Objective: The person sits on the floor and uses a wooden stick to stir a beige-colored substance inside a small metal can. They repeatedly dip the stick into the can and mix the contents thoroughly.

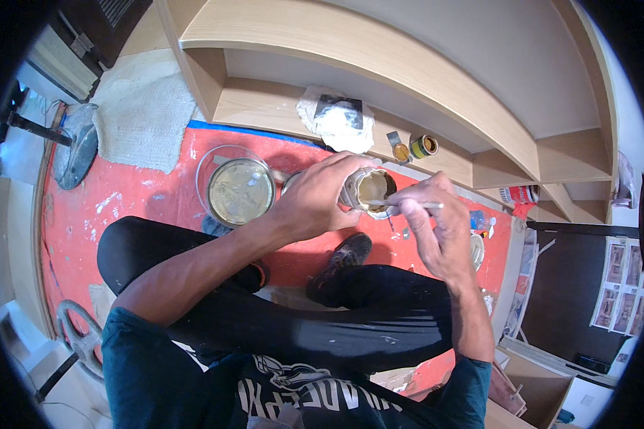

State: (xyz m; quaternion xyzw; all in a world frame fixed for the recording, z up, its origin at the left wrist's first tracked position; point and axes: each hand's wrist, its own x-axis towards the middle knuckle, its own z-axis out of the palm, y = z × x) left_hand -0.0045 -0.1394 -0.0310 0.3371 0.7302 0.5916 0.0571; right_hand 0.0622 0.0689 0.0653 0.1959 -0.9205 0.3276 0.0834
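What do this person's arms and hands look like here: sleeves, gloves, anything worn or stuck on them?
Both forearms are bare. Short dark teal sleeves end above the elbows. The left hand and right hand wear no gloves; no watch, ring or band shows. Pale smears, like dried paste, mark the fingers of the right hand. The legs are in black trousers with a few light flecks.

Dark teal short-sleeved shirt with a pale printed chest graphic, black trousers, worn dark shoes, bare forearms.
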